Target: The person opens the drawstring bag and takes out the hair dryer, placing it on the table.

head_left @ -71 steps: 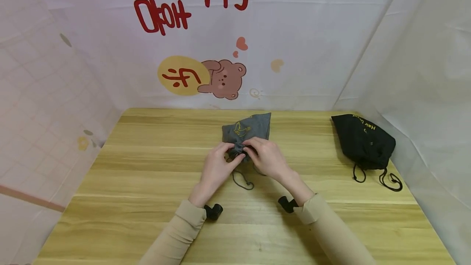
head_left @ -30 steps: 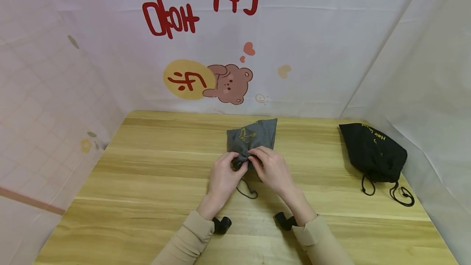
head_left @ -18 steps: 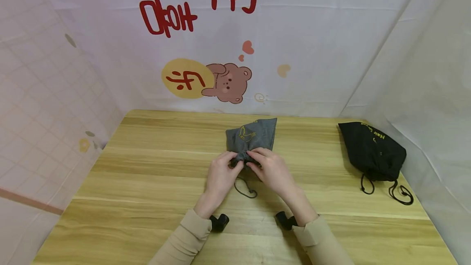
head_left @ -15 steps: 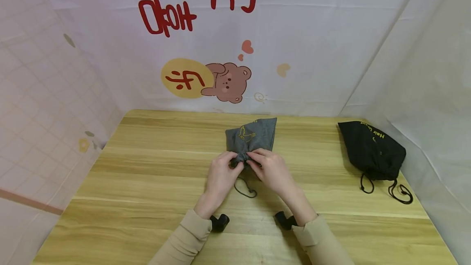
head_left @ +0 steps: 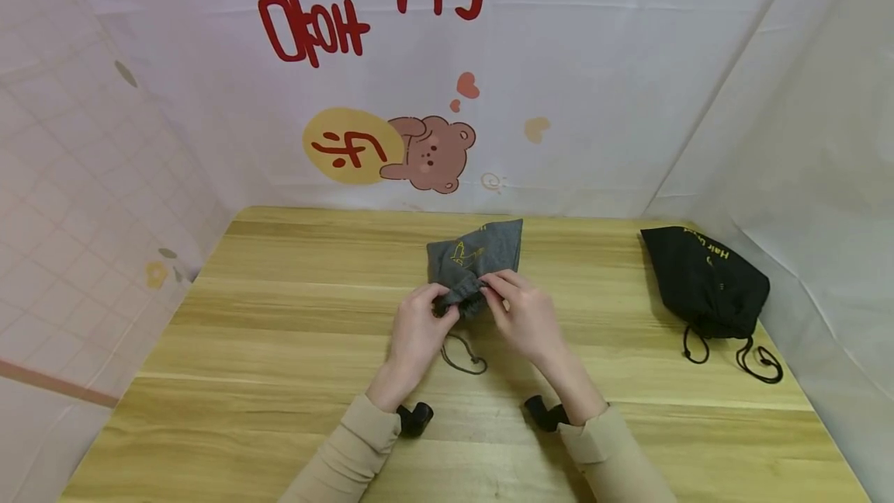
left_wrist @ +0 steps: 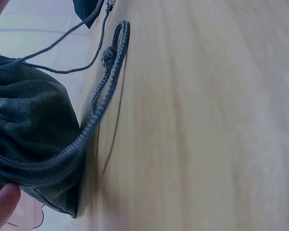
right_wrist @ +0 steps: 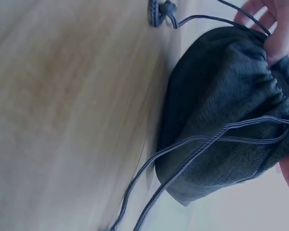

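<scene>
A grey drawstring bag (head_left: 466, 256) with yellow print lies near the middle of the table, its gathered neck toward me. My left hand (head_left: 417, 328) pinches the left side of that neck between thumb and fingers. On the other side, my right hand (head_left: 527, 317) pinches the right edge of the neck. The ruffled opening stretches between both hands. A cord loop (head_left: 464, 359) from the bag trails on the table below. Close up, the left wrist view shows the bag (left_wrist: 31, 125) and a knotted cord (left_wrist: 94, 115); the right wrist view shows the bag's puckered cloth (right_wrist: 221, 101).
A black drawstring bag (head_left: 705, 282) with yellow lettering and loose cords lies at the table's right edge. Printed white curtains (head_left: 601, 99) stand behind and beside the wooden table (head_left: 293, 332). Dark devices (head_left: 415, 419) sit at both wrists.
The right hand has moved slightly right and up, away from the left. The bag's bunched neck has spread wider between them. The black bag stays where it was.
</scene>
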`<state>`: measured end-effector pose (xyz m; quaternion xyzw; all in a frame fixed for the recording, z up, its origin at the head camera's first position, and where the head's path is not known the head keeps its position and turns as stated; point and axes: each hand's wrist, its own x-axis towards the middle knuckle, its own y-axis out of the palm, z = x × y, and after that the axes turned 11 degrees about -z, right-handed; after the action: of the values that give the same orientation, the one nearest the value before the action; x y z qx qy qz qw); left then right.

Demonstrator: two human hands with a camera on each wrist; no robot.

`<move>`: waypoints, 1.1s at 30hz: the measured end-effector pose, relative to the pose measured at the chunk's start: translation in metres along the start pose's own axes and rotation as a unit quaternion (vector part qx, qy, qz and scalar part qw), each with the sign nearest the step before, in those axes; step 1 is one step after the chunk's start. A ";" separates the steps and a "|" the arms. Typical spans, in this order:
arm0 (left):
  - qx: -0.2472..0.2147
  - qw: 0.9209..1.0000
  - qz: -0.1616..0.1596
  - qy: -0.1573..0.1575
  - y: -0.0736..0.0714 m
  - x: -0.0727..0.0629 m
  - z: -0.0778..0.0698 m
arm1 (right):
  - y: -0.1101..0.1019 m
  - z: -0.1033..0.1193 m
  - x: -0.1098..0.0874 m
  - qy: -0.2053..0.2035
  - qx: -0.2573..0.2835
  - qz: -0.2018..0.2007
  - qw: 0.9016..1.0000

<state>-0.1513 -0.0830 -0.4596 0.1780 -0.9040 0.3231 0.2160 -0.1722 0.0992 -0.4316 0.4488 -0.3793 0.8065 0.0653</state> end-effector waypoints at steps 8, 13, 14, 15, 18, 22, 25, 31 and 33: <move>0.011 1.000 0.000 0.003 -0.001 0.002 0.004 | -0.005 -0.006 0.001 0.017 0.009 -0.012 1.000; 0.019 0.999 0.021 0.015 0.002 0.000 0.004 | -0.006 -0.007 0.002 0.024 0.014 -0.014 1.000; 0.019 0.999 0.026 0.014 0.002 -0.001 0.004 | -0.006 -0.007 0.002 0.024 0.014 -0.014 1.000; 0.020 0.999 0.029 0.013 0.003 -0.001 0.004 | -0.007 -0.008 0.002 0.022 0.014 -0.013 1.000; 0.018 0.999 0.035 0.004 0.003 -0.001 0.003 | -0.007 -0.009 0.002 0.016 0.012 -0.009 1.000; 0.008 0.999 0.039 -0.019 0.001 0.002 0.004 | -0.008 -0.010 0.004 0.013 0.001 -0.009 1.000; 0.011 0.999 0.042 -0.023 -0.001 0.003 0.007 | -0.010 -0.013 0.004 0.020 -0.006 -0.011 1.000; 0.019 0.998 0.051 -0.026 -0.006 0.008 0.012 | -0.012 -0.021 0.004 0.027 -0.010 -0.018 0.999; 0.019 0.998 0.054 -0.025 -0.008 0.011 0.014 | -0.013 -0.022 0.005 0.027 -0.011 -0.017 0.999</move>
<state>-0.1606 -0.1005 -0.4598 0.1409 -0.9113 0.3466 0.1717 -0.1845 0.1221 -0.4280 0.4324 -0.3787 0.8128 0.0946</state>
